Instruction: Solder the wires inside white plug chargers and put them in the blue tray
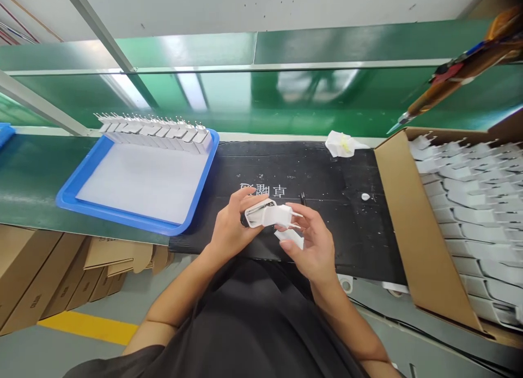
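Observation:
My left hand [232, 225] grips a white charger plug housing [258, 213] over the black mat [327, 203]. Against it, my right hand [312, 242] holds a second white charger plug [280, 215] with its metal prongs pointing right. A further white piece [291, 237] rests in the right palm. Both hands have their fingers wrapped round the parts, close to my body.
A blue tray [81, 187] at the left holds a row of white chargers [157, 130] along its far edge. An open cardboard box [412, 236] at the right is full of white chargers [474, 203]. A crumpled white cloth [341, 144] lies at the mat's far edge. Folded cartons [49, 274] sit below left.

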The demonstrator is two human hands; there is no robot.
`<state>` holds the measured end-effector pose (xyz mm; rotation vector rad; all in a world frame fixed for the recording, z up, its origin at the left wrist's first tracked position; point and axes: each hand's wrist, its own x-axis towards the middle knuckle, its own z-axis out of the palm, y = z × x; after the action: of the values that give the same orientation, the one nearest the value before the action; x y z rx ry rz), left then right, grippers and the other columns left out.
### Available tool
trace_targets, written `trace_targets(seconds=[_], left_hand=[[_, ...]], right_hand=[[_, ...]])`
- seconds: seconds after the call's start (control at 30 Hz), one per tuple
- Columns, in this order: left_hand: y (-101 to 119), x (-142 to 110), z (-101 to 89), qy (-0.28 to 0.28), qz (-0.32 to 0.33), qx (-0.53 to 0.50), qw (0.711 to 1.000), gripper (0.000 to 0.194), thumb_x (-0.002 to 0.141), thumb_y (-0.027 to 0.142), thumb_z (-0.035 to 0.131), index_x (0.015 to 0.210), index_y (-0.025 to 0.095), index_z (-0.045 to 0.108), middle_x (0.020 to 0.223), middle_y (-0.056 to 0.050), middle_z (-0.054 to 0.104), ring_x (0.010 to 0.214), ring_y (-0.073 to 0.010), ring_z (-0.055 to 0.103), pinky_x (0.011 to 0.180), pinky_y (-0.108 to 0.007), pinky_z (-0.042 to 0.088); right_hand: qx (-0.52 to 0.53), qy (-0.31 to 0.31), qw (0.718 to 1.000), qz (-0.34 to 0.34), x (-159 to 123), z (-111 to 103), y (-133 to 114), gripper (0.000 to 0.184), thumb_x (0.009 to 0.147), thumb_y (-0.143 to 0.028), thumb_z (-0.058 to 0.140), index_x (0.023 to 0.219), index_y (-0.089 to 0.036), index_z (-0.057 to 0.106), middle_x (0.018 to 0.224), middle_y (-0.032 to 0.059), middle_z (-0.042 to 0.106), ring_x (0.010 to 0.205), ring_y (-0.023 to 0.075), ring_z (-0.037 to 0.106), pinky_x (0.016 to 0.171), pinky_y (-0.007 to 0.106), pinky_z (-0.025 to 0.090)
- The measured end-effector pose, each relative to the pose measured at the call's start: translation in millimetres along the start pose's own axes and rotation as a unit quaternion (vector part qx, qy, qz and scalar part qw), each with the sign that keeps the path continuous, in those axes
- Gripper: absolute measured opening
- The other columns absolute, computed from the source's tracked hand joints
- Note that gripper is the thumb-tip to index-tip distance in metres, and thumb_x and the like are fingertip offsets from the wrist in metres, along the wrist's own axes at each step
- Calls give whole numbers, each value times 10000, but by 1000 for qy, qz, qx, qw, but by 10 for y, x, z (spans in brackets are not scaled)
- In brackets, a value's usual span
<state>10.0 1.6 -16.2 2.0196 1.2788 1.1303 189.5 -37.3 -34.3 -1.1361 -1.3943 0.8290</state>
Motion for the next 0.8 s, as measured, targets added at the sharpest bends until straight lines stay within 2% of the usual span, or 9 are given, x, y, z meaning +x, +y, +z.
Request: trace_targets(seconds=[0.13,0.2,0.3,0.4,0.5,0.63,0.8], left_hand=[[52,-10,9,27,-8,-3,1000,503,822,297,789,1235,250,506,1209,-69,744,1085,-203,738,905,-309,609],[68,-19,3,30,-14,-46,998,454,822,294,787,1177,241,509,1216,-81,743,1093,-208,736,917,-326,614],[75,-31,1,48,-5,-81,996,397,821,260,783,1106,229,509,1236,-106,734,1103,-212,731,934,-352,613],[66,-36,11,83,30,-53,995,370,825,235,776,1088,226,516,1194,-107,750,1134,-214,714,941,-377,607],[56,-29,19,120,69,-17,990,326,847,240,756,1069,232,517,1178,-98,756,1138,-209,702,897,-384,620],[47,-8,17,153,114,35,981,314,849,192,746,1059,238,517,1175,-85,757,1092,-192,702,832,-364,633],[52,19,13,180,161,130,962,314,847,216,743,1063,242,517,1123,-68,777,999,-188,692,775,-350,626]], right_hand=[[-42,54,997,-28,61,98,-158,288,867,-272,686,1150,-281,628,1026,27,695,909,161,686,765,301,620],[-63,66,994,-52,89,129,-208,261,874,-239,665,1131,-277,637,1028,32,690,919,163,670,737,293,613],[-119,97,981,-119,112,176,-254,296,860,-198,665,1144,-274,631,1021,44,690,919,177,663,712,307,609],[-187,129,952,-204,120,234,-271,340,841,-165,675,1155,-279,617,981,52,704,898,202,685,750,366,620],[-226,144,928,-257,123,284,-263,380,838,-162,681,1183,-298,602,951,52,707,867,214,706,726,384,627],[-238,150,914,-291,131,314,-247,452,824,-143,695,1238,-291,591,941,56,705,874,217,712,710,371,633],[-247,150,913,-288,150,330,-246,463,832,-167,687,1253,-323,575,932,44,705,888,232,711,727,396,626]])
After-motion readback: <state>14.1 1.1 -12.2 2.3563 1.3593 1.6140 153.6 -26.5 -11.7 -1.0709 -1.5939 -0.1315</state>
